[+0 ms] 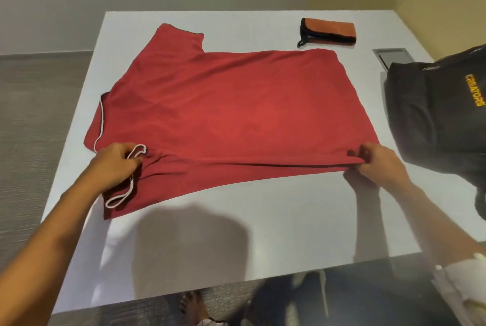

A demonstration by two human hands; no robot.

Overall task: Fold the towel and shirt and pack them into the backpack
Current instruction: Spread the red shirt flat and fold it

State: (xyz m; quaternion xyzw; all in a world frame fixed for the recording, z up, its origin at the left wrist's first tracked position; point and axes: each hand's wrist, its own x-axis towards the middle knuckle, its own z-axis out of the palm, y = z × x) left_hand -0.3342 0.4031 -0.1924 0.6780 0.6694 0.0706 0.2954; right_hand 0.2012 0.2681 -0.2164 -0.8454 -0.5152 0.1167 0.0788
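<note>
A red shirt with white piping lies spread across the white table, its near edge folded over into a doubled layer. My left hand grips the shirt's near left part by the white-trimmed sleeve. My right hand pinches the near right corner of the fold. An orange towel with black edging lies folded at the far side of the table. A black backpack with yellow lettering stands at the table's right edge, just right of my right hand.
A grey rectangular cover plate is set into the table behind the backpack. Grey floor lies to the left of the table. A beige wall rises at the back right. My feet show beneath the table's near edge.
</note>
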